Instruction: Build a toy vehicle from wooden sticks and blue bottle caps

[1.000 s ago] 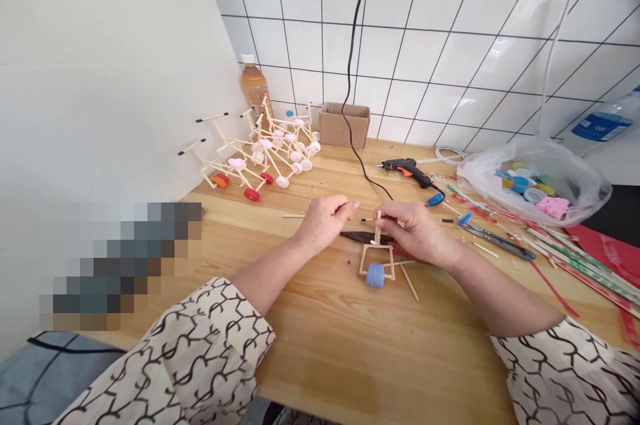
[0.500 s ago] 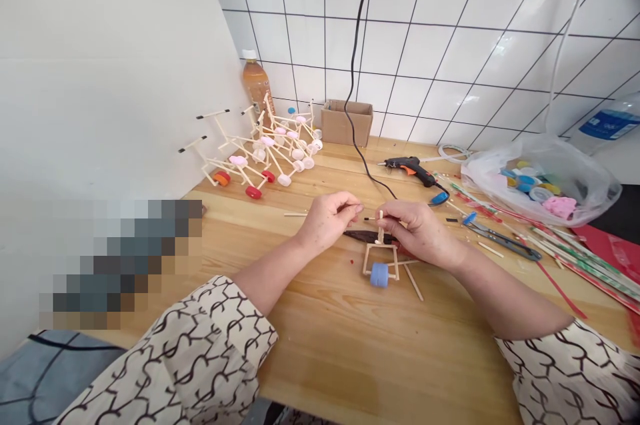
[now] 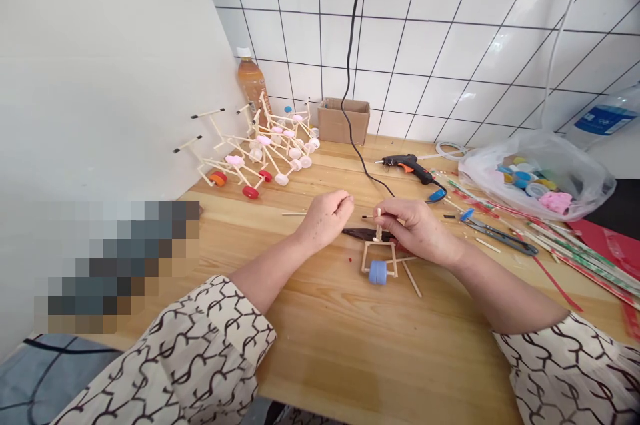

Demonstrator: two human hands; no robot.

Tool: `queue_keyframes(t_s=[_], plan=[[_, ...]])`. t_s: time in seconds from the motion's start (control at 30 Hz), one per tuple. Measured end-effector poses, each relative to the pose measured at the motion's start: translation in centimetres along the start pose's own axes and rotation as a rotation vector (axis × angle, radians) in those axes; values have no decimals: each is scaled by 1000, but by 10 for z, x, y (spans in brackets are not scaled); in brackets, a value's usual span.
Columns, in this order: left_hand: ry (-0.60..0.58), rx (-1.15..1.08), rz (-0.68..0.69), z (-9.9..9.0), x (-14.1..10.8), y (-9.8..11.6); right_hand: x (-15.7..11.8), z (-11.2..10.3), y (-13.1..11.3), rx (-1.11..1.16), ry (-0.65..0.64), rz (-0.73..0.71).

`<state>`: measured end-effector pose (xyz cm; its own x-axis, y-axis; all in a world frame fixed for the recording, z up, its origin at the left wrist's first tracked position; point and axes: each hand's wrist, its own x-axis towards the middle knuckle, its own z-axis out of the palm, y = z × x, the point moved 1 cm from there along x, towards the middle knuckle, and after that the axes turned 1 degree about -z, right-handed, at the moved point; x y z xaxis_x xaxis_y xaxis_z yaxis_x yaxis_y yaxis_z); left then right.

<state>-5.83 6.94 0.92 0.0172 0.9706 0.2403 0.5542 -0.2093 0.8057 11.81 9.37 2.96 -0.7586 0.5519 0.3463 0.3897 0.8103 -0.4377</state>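
Observation:
My right hand (image 3: 417, 228) pinches the upright stick of a small wooden frame (image 3: 380, 245). A blue wheel (image 3: 378, 272) made of bottle caps sits at the frame's near end. My left hand (image 3: 325, 218) is closed just left of the frame, not touching it; whether its fingers hold anything small is hidden. Behind the frame lies a dark, flat object (image 3: 360, 234), partly covered by my right hand. A loose stick (image 3: 413, 280) rests on the wooden table (image 3: 325, 338) to the right of the blue wheel.
Stick models with pink, white and red wheels (image 3: 263, 140) stand at the back left by a bottle (image 3: 253, 82). A cardboard box (image 3: 344, 121), glue gun (image 3: 407, 164), snips (image 3: 500, 236), a bag of caps (image 3: 540, 178) and striped sticks (image 3: 575, 248) lie behind and right.
My left hand's fingers have curled in more tightly. My right hand keeps its grip on the frame's stick. The whole view has shifted slightly.

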Motion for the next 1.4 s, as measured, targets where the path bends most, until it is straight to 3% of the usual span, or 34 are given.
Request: queue_keyframes(t_s=[0.3,0.53,0.93,1.23,1.4], plan=[[-73,-88,1,8,-2,-15,0,1,-2,-17,5,-17],[-58,-214,-14,10,-2,-16,-1,1,1,-35,14,-37],[46,12,32,-4,-2,3,-2,1,0,-50,8,-47],[-53,-166,-114,0,-1,-5,-2,1,0,-43,7,-38],[-6,-265,-186,-4,0,-3,-2,0,-1,-35,-8,-34]])
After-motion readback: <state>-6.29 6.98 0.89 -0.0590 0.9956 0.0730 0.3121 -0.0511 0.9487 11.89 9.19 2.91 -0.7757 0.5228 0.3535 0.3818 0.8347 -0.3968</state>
